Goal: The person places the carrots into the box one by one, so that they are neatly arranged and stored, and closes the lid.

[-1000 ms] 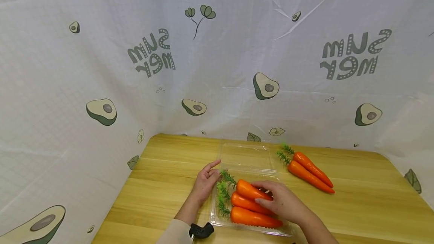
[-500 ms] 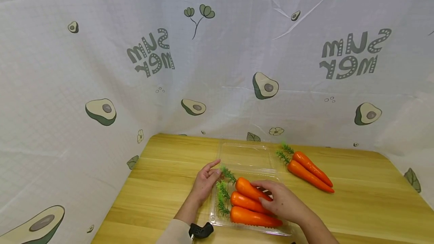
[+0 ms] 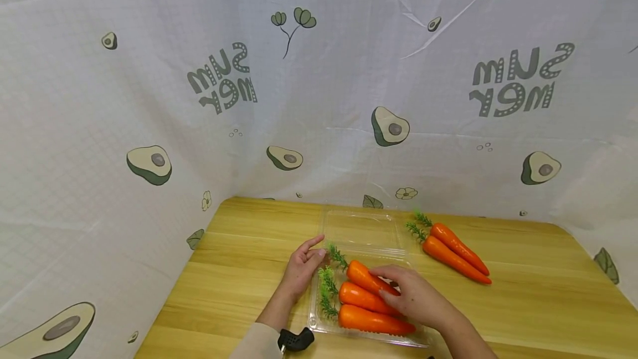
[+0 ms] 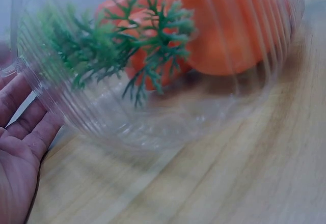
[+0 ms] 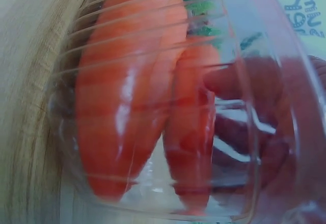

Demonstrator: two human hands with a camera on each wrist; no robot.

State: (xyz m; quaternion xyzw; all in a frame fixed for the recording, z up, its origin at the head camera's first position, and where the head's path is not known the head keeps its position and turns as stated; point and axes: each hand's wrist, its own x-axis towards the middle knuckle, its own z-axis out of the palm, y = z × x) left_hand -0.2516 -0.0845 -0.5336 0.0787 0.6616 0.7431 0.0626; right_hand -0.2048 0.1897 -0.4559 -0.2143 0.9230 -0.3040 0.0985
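A clear plastic clamshell box [image 3: 313,320] stands with its lid folded back on the table. Three orange carrots with green tops lie side by side in it: a near carrot [image 3: 374,321], a middle carrot [image 3: 363,296] and a far carrot [image 3: 361,273]. My right hand [image 3: 416,295] reaches in from the right and grips the far carrot toward its narrow end, thumb on the near side. Through the clear wall, the right wrist view shows fingers [image 5: 244,81] at that carrot. My left hand [image 3: 301,270] rests at the box's left side, forefinger extended, other fingers against the wall [image 4: 56,102].
Two more carrots [image 3: 456,251] lie together on the wooden table [image 3: 239,270], right of the box. The transparent lid [image 3: 364,229] lies open behind the box. A white printed curtain [image 3: 319,87] encloses the back and left.
The far carrot has turned slightly, its leafy top shifting away from me and a little right within the box. My right thumb has shifted slightly right; my left hand stays in place.
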